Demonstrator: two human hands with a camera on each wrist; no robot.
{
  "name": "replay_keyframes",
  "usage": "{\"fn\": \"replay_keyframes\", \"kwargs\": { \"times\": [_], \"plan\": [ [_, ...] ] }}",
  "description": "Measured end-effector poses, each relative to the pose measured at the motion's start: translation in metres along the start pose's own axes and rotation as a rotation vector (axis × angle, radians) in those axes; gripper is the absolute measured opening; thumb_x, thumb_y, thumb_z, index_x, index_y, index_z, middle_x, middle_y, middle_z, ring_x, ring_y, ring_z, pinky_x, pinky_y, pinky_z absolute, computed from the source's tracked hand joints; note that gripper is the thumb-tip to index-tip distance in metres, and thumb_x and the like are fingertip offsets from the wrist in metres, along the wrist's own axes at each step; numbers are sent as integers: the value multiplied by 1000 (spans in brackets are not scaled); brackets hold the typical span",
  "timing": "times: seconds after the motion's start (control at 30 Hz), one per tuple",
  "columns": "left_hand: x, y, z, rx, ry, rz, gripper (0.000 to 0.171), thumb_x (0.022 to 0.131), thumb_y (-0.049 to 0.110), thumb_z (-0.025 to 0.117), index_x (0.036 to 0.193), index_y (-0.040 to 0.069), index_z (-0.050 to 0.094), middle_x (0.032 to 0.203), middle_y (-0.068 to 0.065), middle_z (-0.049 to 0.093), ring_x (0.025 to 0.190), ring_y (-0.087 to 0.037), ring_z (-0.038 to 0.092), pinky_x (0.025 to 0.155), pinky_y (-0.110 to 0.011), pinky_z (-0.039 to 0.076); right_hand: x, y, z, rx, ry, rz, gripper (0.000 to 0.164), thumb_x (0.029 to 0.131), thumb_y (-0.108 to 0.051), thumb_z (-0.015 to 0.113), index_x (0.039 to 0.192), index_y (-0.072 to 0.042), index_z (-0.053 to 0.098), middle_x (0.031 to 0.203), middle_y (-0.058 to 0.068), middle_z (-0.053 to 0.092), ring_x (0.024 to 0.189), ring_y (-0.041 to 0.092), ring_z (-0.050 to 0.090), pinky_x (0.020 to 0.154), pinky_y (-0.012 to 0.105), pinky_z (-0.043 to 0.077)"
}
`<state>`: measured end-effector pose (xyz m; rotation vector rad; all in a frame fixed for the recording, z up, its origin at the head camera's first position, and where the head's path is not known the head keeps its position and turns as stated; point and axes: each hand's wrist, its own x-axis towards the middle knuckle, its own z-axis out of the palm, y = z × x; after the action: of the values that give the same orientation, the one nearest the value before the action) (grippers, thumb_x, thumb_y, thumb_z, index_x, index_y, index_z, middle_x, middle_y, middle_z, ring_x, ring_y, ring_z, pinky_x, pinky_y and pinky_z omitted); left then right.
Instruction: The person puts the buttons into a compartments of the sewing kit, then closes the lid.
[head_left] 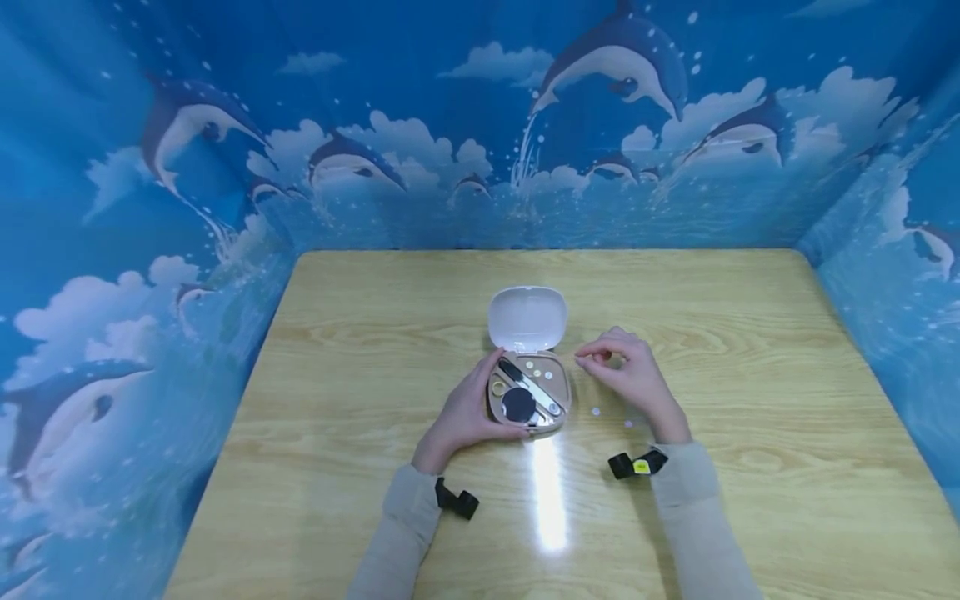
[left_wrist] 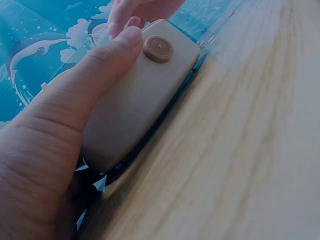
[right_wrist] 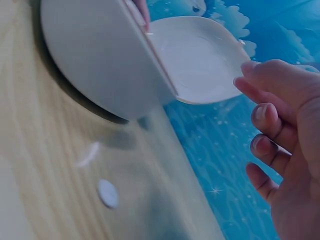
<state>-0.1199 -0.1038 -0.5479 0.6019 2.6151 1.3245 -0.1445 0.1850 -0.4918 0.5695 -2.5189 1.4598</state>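
Note:
An open sewing kit box (head_left: pixel 557 360) lies on the table with its white lid (head_left: pixel 527 320) tipped back. My left hand (head_left: pixel 471 408) grips the box's left side, its thumb (left_wrist: pixel 102 65) along the front wall beside a brown button-shaped catch (left_wrist: pixel 159 49). Inside are a black-and-silver tool (head_left: pixel 534 387), a black disc (head_left: pixel 518 404), a gold ring-like piece (head_left: pixel 498 388) and several small pale buttons (head_left: pixel 548 375). Right of the box, my right hand (head_left: pixel 628 371) has thumb and forefinger pinched together, with a tiny pale thing barely visible at their tips; the other fingers curl loosely.
Two small pale buttons lie on the wooden table (head_left: pixel 787 375) right of the box: one whitish (head_left: pixel 596 411), one pinkish (head_left: pixel 628 423). Black wrist cameras (head_left: pixel 457 502) sit on both sleeves. A blue dolphin-print curtain (head_left: pixel 420 200) stands behind and beside the table.

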Motion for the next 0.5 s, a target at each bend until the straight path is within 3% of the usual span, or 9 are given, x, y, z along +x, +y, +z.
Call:
{"fn": "replay_keyframes", "kwargs": {
  "times": [0.27, 0.5],
  "plan": [
    [0, 2, 1, 0, 5, -2, 135, 53, 62, 91, 158, 38, 10, 160, 2, 29, 143, -26, 34, 114, -52, 32, -8, -29, -33, 25, 135, -31, 10, 84, 14, 69, 92, 9, 73, 75, 16, 63, 75, 16, 49, 67, 24, 40],
    [1, 1, 0, 1, -1, -1, 136, 53, 63, 90, 159, 36, 10, 161, 0, 28, 143, -29, 34, 113, -55, 33, -24, -14, -52, 28, 252, 103, 8, 86, 9, 70, 93, 10, 72, 81, 17, 63, 81, 10, 54, 75, 24, 44]
  ]
}}
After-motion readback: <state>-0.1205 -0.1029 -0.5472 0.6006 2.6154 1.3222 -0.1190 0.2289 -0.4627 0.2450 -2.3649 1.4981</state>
